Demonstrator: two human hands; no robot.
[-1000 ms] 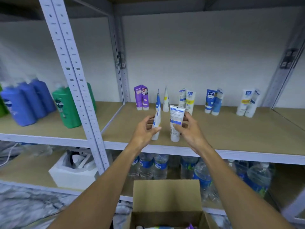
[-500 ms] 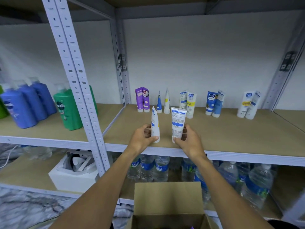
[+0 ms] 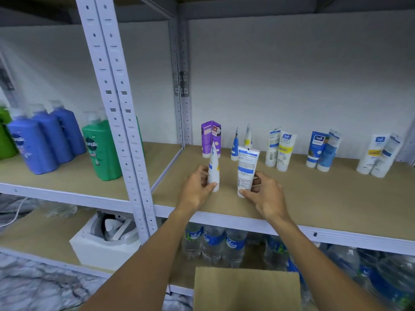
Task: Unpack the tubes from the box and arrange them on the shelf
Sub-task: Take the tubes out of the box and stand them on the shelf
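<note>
Low down, left hand (image 3: 196,191) grips slim tube (image 3: 213,167), right hand (image 3: 267,196) wide tube (image 3: 247,167).

Left hand (image 3: 197,189): bare — thumb, fingers and wrist all uncovered.
Right hand (image 3: 267,196): bare as well, knuckles showing along the back.
Left forearm (image 3: 143,261): bare, slim, uncovered down to the view's lower edge.
Right forearm (image 3: 314,261): bare — uncovered down to the lower right corner.

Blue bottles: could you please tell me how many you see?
3, lined up on the left shelf: the front bottle, the middle bottle, the back bottle. More may sit beyond the frame.
</note>
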